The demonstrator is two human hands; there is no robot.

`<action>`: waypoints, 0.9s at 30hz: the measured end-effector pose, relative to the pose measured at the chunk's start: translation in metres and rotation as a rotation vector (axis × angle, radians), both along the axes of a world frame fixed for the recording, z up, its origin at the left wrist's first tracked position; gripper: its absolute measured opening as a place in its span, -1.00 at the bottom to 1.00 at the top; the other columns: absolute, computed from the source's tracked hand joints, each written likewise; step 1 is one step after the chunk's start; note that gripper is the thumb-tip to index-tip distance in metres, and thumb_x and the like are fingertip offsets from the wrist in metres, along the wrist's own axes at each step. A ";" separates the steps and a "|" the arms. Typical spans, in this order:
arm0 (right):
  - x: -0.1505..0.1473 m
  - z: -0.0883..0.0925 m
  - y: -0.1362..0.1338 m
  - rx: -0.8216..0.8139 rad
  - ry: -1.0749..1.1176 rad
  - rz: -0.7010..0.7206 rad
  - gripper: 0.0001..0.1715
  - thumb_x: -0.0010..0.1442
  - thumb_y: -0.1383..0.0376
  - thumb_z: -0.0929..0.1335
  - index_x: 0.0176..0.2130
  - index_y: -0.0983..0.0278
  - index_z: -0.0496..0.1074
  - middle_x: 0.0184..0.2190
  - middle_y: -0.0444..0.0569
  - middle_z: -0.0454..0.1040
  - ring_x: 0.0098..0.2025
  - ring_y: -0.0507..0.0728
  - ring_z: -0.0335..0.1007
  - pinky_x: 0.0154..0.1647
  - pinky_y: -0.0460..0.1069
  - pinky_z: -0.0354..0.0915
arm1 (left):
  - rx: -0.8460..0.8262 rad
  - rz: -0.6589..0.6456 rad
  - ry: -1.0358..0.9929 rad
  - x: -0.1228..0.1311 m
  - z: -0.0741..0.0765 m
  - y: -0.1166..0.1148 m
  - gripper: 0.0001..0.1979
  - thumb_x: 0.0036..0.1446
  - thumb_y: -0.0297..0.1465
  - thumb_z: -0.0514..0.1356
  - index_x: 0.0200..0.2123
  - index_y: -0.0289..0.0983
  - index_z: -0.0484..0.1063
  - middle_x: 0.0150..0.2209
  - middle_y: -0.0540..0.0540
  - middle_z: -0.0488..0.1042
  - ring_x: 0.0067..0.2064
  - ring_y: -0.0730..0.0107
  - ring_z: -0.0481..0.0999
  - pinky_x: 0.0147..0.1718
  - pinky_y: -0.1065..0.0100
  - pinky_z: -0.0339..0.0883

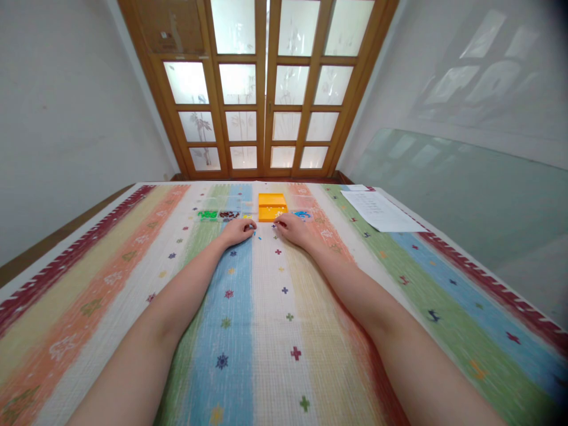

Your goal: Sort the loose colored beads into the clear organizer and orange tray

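My left hand (pixel 239 232) rests low over the cloth with its fingers bent together; what they hold, if anything, is too small to make out. Right by its fingertips are tiny blue pieces (pixel 260 238). Opposite, my right hand (pixel 291 228) has its thumb and fingers pinched, and I cannot tell what is between them. An open yellow box (pixel 271 199) with small white pieces in it stands just beyond both hands. Behind my left hand are green pieces (pixel 207 215) and dark brown pieces (pixel 229 215) in a clear divided tray. Blue pieces (pixel 302 214) lie beyond my right hand.
A striped tablecloth (pixel 270 331) with small printed figures covers the table. Sheets of paper (pixel 377 210) lie at the far right. A pale glass panel (pixel 470 195) leans by the right wall, and wooden glazed doors (pixel 268 106) stand past the far edge.
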State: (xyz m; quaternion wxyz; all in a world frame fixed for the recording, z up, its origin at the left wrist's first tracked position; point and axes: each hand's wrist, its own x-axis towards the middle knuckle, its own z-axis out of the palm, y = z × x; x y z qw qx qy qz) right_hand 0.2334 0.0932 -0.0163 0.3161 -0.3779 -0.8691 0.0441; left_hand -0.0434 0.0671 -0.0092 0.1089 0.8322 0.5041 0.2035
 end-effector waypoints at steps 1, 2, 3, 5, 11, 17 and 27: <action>-0.006 0.001 -0.006 -0.016 -0.041 0.055 -0.81 0.35 0.32 0.35 -0.18 0.23 0.60 -0.24 0.01 0.59 -0.16 0.17 0.45 -0.10 0.02 0.29 | 0.000 0.001 0.000 0.000 0.000 0.000 -0.73 0.20 -0.35 0.19 -0.08 -0.20 0.61 -0.37 -0.04 0.55 -0.32 0.31 0.48 -0.28 0.34 0.24; -0.011 0.002 -0.012 -0.030 -0.069 0.102 -0.82 0.35 0.30 0.37 -0.17 0.23 0.61 -0.25 0.00 0.58 -0.17 0.16 0.45 -0.11 0.02 0.28 | -0.002 0.001 0.000 0.000 0.000 0.000 -0.73 0.20 -0.35 0.19 -0.08 -0.20 0.61 -0.36 -0.04 0.55 -0.32 0.31 0.48 -0.28 0.34 0.24; -0.017 0.003 -0.017 -0.048 -0.095 0.148 -0.83 0.35 0.27 0.38 -0.14 0.22 0.61 -0.26 -0.01 0.58 -0.18 0.15 0.44 -0.13 0.01 0.28 | -0.002 0.002 -0.001 0.000 0.000 0.000 -0.74 0.20 -0.35 0.19 -0.08 -0.20 0.61 -0.37 -0.03 0.55 -0.32 0.31 0.48 -0.28 0.34 0.24; -0.025 0.005 -0.026 -0.074 -0.124 0.229 -0.83 0.34 0.22 0.42 -0.12 0.21 0.61 -0.24 -0.02 0.57 -0.18 0.14 0.44 -0.14 -0.01 0.28 | -0.001 0.004 -0.004 0.001 0.000 0.000 -0.74 0.20 -0.34 0.19 -0.10 -0.20 0.61 -0.37 -0.03 0.54 -0.32 0.32 0.47 -0.27 0.34 0.25; -0.034 0.005 -0.031 -0.073 -0.144 0.283 -0.85 0.35 0.24 0.43 -0.11 0.22 0.60 -0.20 -0.01 0.54 -0.13 0.14 0.42 -0.08 0.00 0.28 | -0.014 -0.030 -0.035 0.000 -0.001 0.001 -0.75 0.18 -0.31 0.19 -0.14 -0.21 0.60 -0.38 -0.03 0.53 -0.33 0.34 0.45 -0.27 0.36 0.25; -0.042 0.002 -0.033 -0.054 -0.142 0.249 -0.88 0.37 0.27 0.41 -0.14 0.23 0.59 -0.25 -0.02 0.52 -0.16 0.14 0.40 -0.11 -0.01 0.23 | -0.056 -0.134 -0.110 -0.006 -0.006 0.006 -0.73 0.17 -0.30 0.20 -0.12 -0.24 0.62 -0.39 -0.01 0.51 -0.35 0.37 0.43 -0.29 0.37 0.24; -0.015 0.005 -0.005 0.007 -0.013 -0.130 -0.85 0.35 0.32 0.36 -0.24 0.26 0.56 -0.23 0.04 0.54 -0.14 0.18 0.38 -0.08 0.03 0.20 | -0.122 -0.206 -0.190 -0.012 -0.007 0.009 -0.81 0.17 -0.30 0.23 -0.25 -0.26 0.58 -0.34 -0.03 0.54 -0.31 0.37 0.44 -0.29 0.37 0.24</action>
